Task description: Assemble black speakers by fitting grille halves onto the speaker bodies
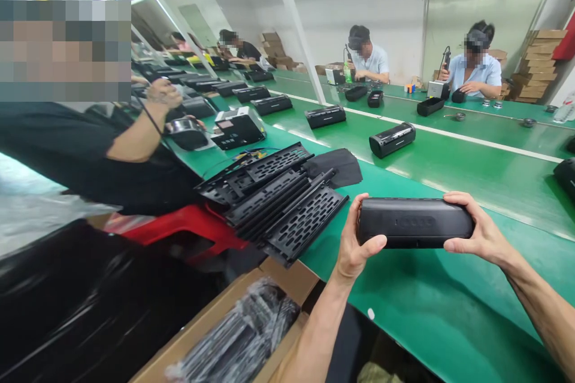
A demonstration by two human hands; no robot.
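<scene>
Between my two hands is a black oblong speaker housing [415, 224], held level above the green table. My left hand [354, 239] grips its left end, thumb on the near face. At the right end, my right hand [469, 227] clasps it with fingers over the top and thumb below. A row of faint button marks shows on the face toward me. To the left lie stacked black perforated grille panels [308, 218], and behind them some dark sheets [336, 167].
An open cardboard box [287, 341] of plastic-wrapped parts stands at the table's near edge. Several black housings [392, 139] sit along the green line [453, 176]. A co-worker's arm [139, 128] is at left, near a boxy device [238, 127]. Two people work across.
</scene>
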